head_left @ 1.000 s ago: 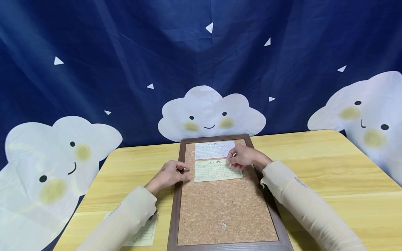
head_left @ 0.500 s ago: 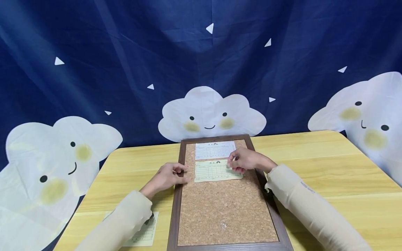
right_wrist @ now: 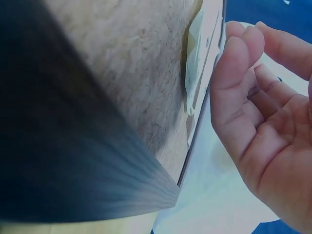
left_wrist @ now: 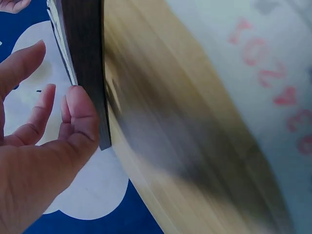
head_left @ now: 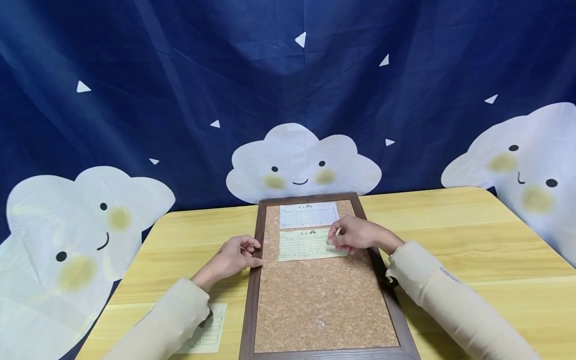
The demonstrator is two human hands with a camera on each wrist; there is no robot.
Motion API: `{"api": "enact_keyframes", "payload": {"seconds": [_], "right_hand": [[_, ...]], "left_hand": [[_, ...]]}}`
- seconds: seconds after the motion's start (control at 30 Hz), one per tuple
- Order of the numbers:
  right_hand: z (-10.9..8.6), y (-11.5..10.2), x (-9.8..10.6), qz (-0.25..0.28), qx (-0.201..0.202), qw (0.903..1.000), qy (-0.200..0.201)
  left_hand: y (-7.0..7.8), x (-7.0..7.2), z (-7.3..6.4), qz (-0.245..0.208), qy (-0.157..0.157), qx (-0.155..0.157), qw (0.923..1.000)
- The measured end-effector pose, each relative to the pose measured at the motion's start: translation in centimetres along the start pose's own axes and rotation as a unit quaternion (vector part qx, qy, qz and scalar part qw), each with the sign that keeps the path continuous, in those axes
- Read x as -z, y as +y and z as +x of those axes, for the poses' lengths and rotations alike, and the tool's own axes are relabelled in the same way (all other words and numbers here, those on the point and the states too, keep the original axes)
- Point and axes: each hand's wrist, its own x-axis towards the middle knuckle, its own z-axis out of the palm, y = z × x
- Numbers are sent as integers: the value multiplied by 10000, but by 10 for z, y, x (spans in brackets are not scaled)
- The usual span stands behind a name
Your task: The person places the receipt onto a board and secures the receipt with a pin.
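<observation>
As the left hand (head_left: 230, 256), loosely curved and empty, draws back to the left edge of the corkboard (head_left: 315, 300), I judge only the right hand (head_left: 357, 234) attends to the yellow slip (head_left: 302, 246), lower centre of view, fingertips together but any grip unclear.

The right grip (head_left: 356, 234) hides part of the yellow slip (head_left: 303, 246), printed too small to read.
</observation>
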Motion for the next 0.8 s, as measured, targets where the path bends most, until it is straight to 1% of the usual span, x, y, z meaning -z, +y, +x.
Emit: {"api": "enact_keyframes", "payload": {"seconds": [0.2, 0.43, 0.6, 0.8], "right_hand": [[-8, -1, 0, 22, -7, 10000, 13], [-15, 2, -2, 171, 9, 9998, -26], [-19, 5, -3, 229, 80, 9997, -47], [-24, 8, -4, 285, 62, 9996, -68]], "left_hand": [[-6, 4, -6, -175, -35, 54, 9998], [-12, 8, -14, -248, -192, -54, 9995], [-16, 12, -18, -393, -325, -89, 9987], [-19, 16, -23, -495, -396, -169, 9978]]}}
